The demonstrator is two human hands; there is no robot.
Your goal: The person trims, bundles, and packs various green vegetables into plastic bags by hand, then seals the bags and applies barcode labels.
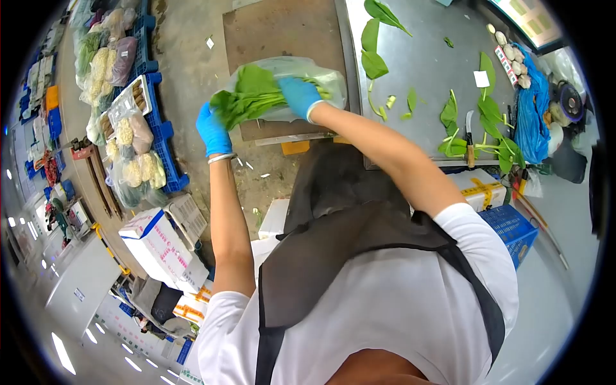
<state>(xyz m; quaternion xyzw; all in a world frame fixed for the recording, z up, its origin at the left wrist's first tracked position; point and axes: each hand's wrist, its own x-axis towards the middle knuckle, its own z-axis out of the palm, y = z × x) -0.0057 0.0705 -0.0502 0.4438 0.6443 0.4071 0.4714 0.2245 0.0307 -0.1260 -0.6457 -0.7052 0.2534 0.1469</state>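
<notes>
A bunch of leafy greens (256,93) lies sideways in front of me, its leaves to the left and its stems to the right. My right hand (298,97), in a blue glove, is closed over the stems. At the leaf end, my left hand (215,131), also blue-gloved, grips the leaves, its fingers partly hidden behind them. A clear plastic bag (330,80) spreads around and behind the bunch; how far the greens are inside it I cannot tell. Below the bag is a brown board (282,32).
On the steel table (423,58) at right lie loose leaves (491,112), a knife (470,138), a white paper square (481,79) and a blue plastic bag (532,109). Bagged vegetables (102,70) sit on blue pallets (151,96) at left, near white boxes (163,250).
</notes>
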